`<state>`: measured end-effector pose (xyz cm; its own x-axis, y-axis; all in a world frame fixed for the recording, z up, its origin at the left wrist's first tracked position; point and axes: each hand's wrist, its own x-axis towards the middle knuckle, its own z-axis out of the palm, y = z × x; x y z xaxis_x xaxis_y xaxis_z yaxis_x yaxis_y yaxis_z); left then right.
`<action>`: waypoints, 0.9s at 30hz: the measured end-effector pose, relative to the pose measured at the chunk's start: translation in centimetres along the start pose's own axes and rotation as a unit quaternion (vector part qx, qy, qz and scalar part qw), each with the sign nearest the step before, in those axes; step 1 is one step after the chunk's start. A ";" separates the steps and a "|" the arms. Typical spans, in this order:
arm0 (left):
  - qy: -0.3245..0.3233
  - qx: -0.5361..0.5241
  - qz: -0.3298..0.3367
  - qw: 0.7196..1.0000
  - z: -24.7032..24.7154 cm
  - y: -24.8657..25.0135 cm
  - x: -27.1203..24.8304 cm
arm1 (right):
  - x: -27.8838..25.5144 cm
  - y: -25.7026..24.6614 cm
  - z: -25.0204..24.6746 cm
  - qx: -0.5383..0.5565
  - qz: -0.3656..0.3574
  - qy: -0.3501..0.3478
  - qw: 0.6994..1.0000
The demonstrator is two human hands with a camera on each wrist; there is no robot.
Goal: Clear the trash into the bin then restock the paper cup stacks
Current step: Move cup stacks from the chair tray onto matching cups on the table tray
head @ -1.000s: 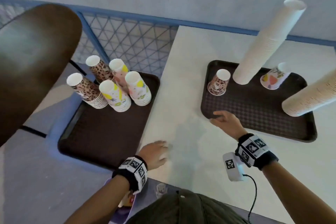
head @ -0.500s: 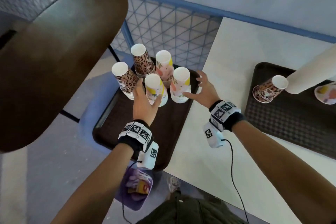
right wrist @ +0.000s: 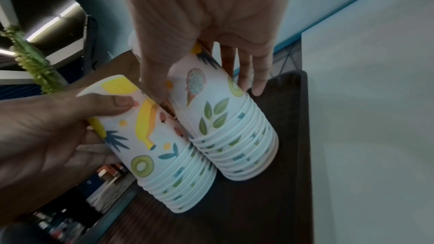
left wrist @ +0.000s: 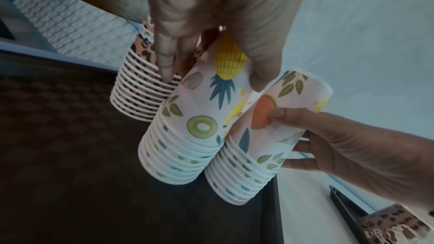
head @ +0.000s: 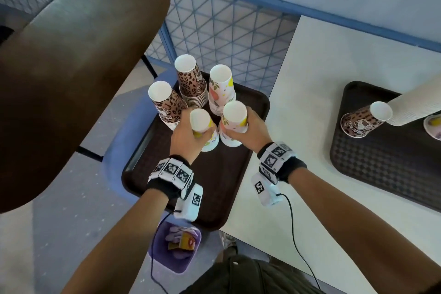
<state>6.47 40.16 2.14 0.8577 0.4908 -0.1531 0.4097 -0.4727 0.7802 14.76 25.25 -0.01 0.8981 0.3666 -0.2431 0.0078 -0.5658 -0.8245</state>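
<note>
Several stacks of upturned paper cups stand on a dark brown tray (head: 210, 188). My left hand (head: 188, 136) grips the near-left fruit-print stack (head: 202, 124), also seen close up as fruit-print stack (left wrist: 197, 118). My right hand (head: 250, 126) grips the near-right fruit-print stack (head: 232, 124), the same stack (right wrist: 225, 110) with thumb on one side and fingers behind. Both stacks rest on the tray and touch each other. Two leopard-print stacks (head: 191, 83) and a third fruit stack (head: 220, 86) stand behind. A purple bin (head: 175, 248) with trash sits on the floor below.
A second brown tray (head: 372, 169) on the white table (head: 298, 126) carries a single leopard cup (head: 362, 122) and a tall plain white cup stack (head: 417, 102). A dark round tabletop (head: 71, 67) looms at left. A blue mesh railing (head: 226, 31) runs behind.
My view swung left toward the left tray. Both hands left the white table, reached over the tray, and closed around the two near fruit-print stacks.
</note>
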 end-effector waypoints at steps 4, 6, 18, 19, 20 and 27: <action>0.011 0.020 -0.013 1.000 -2.4 -2.4 -3.5 | -2.3 -0.1 1.3 -0.042 -0.046 -0.028 0.998; 0.018 -0.004 -0.038 0.999 -3.3 -3.6 -5.0 | -3.4 0.1 2.3 -0.066 -0.070 -0.023 0.995; -0.005 -0.143 -0.199 0.969 0.4 -9.1 -6.7 | -4.2 3.0 5.9 0.059 0.040 -0.020 0.997; 0.002 -0.139 -0.202 0.969 0.6 -9.2 -6.7 | -4.2 3.0 6.0 0.066 0.042 -0.016 0.997; 0.006 -0.136 -0.204 0.970 0.8 -9.1 -6.6 | -4.3 3.0 6.0 0.070 0.043 -0.013 0.997; 0.013 -0.070 -0.199 0.977 1.0 -9.6 -7.0 | -4.8 3.0 6.2 0.099 0.050 -0.021 0.994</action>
<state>-3.16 40.51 -4.90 0.6303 0.6344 -0.4474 0.6608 -0.1360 0.7381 7.76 26.37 -4.50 0.8709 0.3485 -0.3465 -0.1713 -0.4456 -0.8787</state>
